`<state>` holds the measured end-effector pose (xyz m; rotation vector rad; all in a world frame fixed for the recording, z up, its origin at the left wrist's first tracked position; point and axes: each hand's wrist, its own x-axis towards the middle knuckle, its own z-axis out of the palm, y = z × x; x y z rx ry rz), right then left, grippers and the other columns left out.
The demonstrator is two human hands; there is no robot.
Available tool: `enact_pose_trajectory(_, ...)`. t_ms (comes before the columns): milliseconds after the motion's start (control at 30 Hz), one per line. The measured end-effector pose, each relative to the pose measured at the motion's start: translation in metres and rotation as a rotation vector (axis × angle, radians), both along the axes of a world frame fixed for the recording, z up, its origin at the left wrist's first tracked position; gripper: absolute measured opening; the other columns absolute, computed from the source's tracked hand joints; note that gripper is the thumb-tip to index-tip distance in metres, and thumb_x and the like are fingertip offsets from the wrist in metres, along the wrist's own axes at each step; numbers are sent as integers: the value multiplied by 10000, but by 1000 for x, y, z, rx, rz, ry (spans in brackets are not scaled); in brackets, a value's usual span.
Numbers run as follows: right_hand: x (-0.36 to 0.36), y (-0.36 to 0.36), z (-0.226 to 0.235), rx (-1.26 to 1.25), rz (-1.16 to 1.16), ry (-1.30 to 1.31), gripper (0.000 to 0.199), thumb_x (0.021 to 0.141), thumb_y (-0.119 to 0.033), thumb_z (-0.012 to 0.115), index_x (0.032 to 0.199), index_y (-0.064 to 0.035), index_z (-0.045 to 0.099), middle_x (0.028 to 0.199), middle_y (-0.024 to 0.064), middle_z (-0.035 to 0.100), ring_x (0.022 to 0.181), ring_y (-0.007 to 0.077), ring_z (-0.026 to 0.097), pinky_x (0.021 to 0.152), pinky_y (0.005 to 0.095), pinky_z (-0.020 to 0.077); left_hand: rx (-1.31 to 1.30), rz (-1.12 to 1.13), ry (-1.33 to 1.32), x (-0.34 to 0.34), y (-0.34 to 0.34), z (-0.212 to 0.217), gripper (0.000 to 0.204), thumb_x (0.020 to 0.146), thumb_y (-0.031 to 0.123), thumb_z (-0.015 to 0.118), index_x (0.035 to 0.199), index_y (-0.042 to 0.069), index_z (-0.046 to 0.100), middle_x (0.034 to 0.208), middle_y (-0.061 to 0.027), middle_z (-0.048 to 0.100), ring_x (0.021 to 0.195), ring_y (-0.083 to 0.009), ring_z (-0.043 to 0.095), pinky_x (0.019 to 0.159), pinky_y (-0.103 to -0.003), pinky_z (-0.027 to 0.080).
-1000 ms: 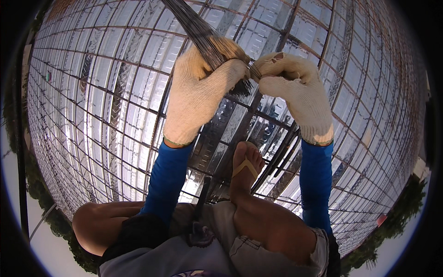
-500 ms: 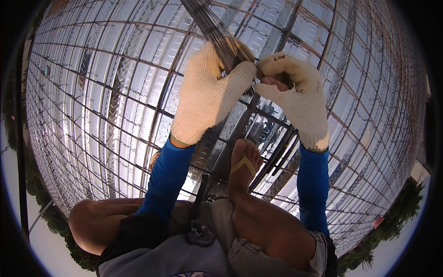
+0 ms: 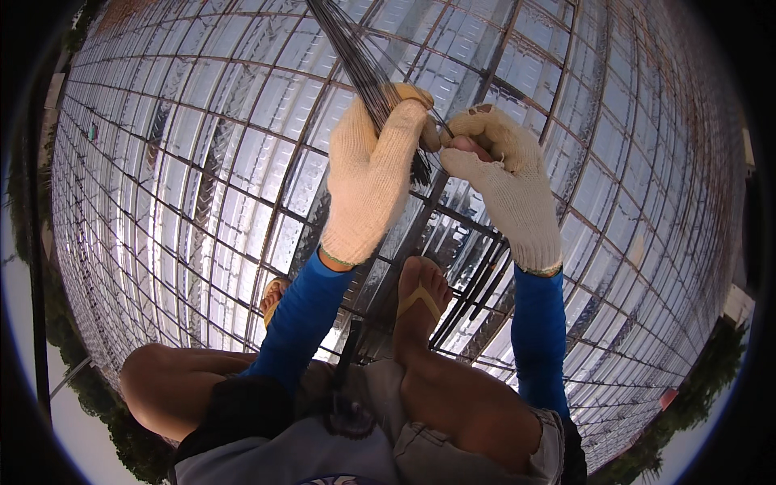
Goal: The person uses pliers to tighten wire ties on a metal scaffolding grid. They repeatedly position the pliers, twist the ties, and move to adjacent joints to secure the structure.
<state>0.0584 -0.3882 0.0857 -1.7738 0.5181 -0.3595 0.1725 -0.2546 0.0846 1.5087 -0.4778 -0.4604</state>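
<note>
The left hand (image 3: 373,182), in a cream knitted glove, is closed around a bundle of thin dark wires (image 3: 356,61) that runs from the fist toward 11 o'clock, up to the top edge of the view; the wires pass through the curled fingers (image 3: 404,121) and their short ends poke out just below the fist, toward 5 o'clock. The right hand (image 3: 505,182), gloved the same way, sits at 3 o'clock of the left and touches it, its thumb and forefinger pinched together on a single wire drawn from the bundle. Both forearms wear blue sleeves (image 3: 303,315). Beneath the hands a grid of rusty reinforcing bars (image 3: 202,162) lies over shiny corrugated metal decking (image 3: 638,202), and a foot in a yellow-strapped sandal (image 3: 420,303) rests on the bars at 6 o'clock of the hands
</note>
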Motion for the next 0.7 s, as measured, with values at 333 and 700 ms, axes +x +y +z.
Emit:
enact_pose_trajectory(333,-143,16,22,24,-338,-68,289,937,-194,831,1148,-59,687,894,25,693,733,116,657,650,278,513,-342,281,66,108,4,-32,335,1072,253,696,1118,-79,701,787,-44,614,791,-202,673,807,-348,577)
enact_pose_trajectory(700,-317,-113,95,-237,-780,-196,203,1100,-124,655,934,-73,550,803,-15,425,666,84,326,585,269,274,-1028,-83,434,182,102,-41,168,1066,134,562,1024,-21,609,682,-112,635,824,-360,700,1066,-525,536)
